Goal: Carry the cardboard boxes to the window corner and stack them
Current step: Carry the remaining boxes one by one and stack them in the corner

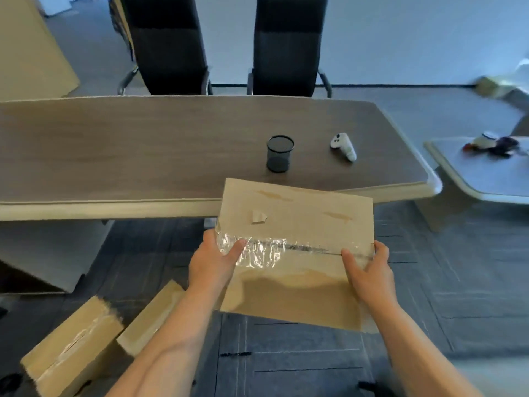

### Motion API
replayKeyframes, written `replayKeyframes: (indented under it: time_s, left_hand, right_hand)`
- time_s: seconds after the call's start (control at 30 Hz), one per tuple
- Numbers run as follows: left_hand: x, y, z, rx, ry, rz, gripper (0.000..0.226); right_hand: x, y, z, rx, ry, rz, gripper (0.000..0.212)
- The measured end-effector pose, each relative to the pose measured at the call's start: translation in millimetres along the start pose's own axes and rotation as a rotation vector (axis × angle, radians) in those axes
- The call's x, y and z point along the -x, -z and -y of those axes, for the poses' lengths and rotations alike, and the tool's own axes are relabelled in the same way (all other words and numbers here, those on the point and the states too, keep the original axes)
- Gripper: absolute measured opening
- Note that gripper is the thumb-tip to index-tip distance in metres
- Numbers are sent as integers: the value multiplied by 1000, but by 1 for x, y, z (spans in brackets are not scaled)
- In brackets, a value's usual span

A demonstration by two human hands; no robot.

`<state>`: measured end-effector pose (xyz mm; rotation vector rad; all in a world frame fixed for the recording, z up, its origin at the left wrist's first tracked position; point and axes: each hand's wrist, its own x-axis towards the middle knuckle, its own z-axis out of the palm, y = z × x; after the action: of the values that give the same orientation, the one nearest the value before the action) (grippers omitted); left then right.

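Both hands hold a taped cardboard box (297,239) by its sides above the carpet in front of the long table (143,150), the left hand (213,262) and right hand (369,270) each with the thumb on top, while two more boxes (74,348) lie on the floor at lower left.

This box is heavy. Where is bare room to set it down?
The long dark wood-grain table is bare from its left end to the black mesh pen cup. The grey carpet right of the held taped cardboard box is bare too. Crowded: the table's right end, with cup and white game controller; the floor lower left, with two more boxes.
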<state>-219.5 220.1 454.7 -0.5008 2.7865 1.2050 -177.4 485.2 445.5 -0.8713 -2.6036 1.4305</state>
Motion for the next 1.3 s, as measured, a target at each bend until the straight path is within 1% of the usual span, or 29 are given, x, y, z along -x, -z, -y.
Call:
replayKeyframes:
  time_s: [0.13, 0.33, 0.5, 0.6, 0.73, 1.03, 1.17, 1.3]
  left_hand:
    - [1, -64, -71, -48, -95, 84, 56]
    - [6, -153, -161, -63, -185, 172, 61]
    - [9, -210, -218, -42, -265, 264, 49]
    - [2, -239, -247, -29, -303, 326, 49]
    - [-21, -282, -289, -74, -370, 409, 52]
    - [-68, -367, -394, -148, -606, 617, 53]
    - [-79, -400, -428, -181, -718, 691, 60]
    - [-76, -433, -455, -184, -755, 773, 60]
  right_hand:
    - [-35, 69, -33, -27, -93, -84, 71]
    - [-80, 156, -78, -61, -150, -221, 69]
    - [-107, 208, -104, -102, -194, -320, 71]
    - [-123, 227, -116, -131, -236, -367, 70]
    - [-151, 242, -131, -153, -327, -450, 70]
    - [-206, 272, -140, -197, -491, -723, 64]
    - [-221, 283, -142, -213, -541, -825, 63]
    - [-231, 299, -151, -210, -592, -885, 63]
